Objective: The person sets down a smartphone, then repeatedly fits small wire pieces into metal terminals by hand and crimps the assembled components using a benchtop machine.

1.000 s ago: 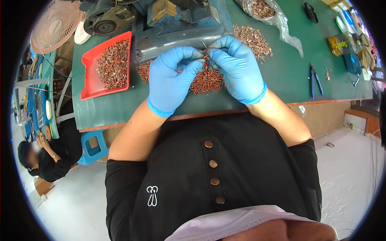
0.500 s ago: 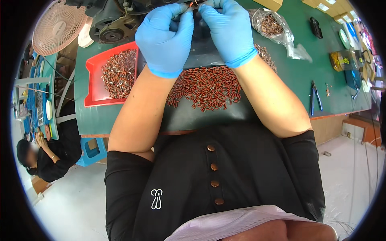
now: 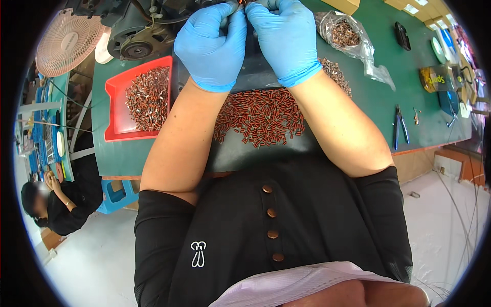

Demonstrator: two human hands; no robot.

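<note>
A: Fan [image 3: 65, 47] at far left, pink and round, beside a second bench where another person [image 3: 53, 202] sits low down.

B: And next along?

A: Red tray [image 3: 115, 113] on the green table [image 3: 378, 110], with a heap of small reddish-brown parts in it. Just behind it stands a dark machine [image 3: 134, 37].

B: The hands?

A: Both wear blue gloves and meet at the top edge. The left hand [image 3: 210, 47] has its fingers curled in, thumb and fingertips pinched toward the other hand. The right hand [image 3: 285, 40] is curled the same way, its fingertips touching the left's. A tiny orange-brown part [image 3: 242, 4] shows between them at the rim of the picture; it looks pinched by both, though which fingers actually clamp it I cannot tell.

B: Below the hands?

A: A loose pile [image 3: 262, 116] of the same parts lies on a dark mat between the forearms.

B: Further right?

A: A clear bag [image 3: 348, 36] with more parts, then pliers [image 3: 400, 127] lying flat near the table's front edge, well apart from the pile.
</note>
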